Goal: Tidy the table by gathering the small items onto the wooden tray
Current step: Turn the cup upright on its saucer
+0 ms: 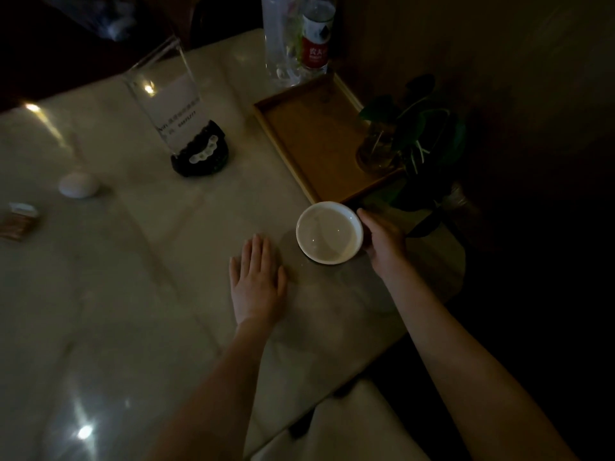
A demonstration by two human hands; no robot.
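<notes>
A white round bowl (328, 232) is just in front of the near end of the wooden tray (306, 138); my right hand (382, 239) grips its right side. My left hand (258, 277) lies flat on the pale table, fingers together, left of the bowl and holding nothing. On the tray's right near corner stands a glass vase with a green plant (382, 151). Small items lie farther left: a black beaded bracelet with white beads (203, 154), a white egg-shaped object (79, 184) and a small brown packet (18, 221).
A clear acrylic sign holder (166, 101) stands behind the bracelet. A clear bottle (279, 41) and a red-labelled bottle (316, 38) stand past the tray's far end. The table edge runs at the right, with a pale seat (332, 427) below. The scene is dim.
</notes>
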